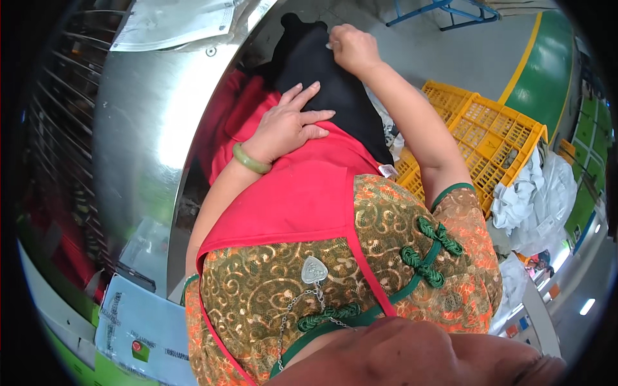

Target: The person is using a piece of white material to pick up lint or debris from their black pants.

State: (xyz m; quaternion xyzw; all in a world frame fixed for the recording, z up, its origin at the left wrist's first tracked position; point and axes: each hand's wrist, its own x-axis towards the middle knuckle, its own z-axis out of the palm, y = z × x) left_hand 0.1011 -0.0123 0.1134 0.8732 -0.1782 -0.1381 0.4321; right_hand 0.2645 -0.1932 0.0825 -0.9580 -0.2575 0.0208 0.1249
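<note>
A piece of black cloth (328, 77) is spread over my lap, on top of the red apron (290, 199). My left hand (290, 125), with a green bangle above the wrist, lies with fingers spread across the edge where the black cloth meets the apron. At the far right edge of the cloth, my right hand (354, 50) is closed in a pinch. A tiny pale spot shows at its fingertips, too small to name. A small white tag (387, 170) sits at the cloth's near right corner.
On the left stands a shiny metal table (145, 109) with a clear plastic bag (177, 24) on it. Yellow plastic crates (492, 132) and white plastic bags (544, 199) are at my right. A blue metal frame (444, 8) stands at the far right; a light blue box (138, 328) is near left.
</note>
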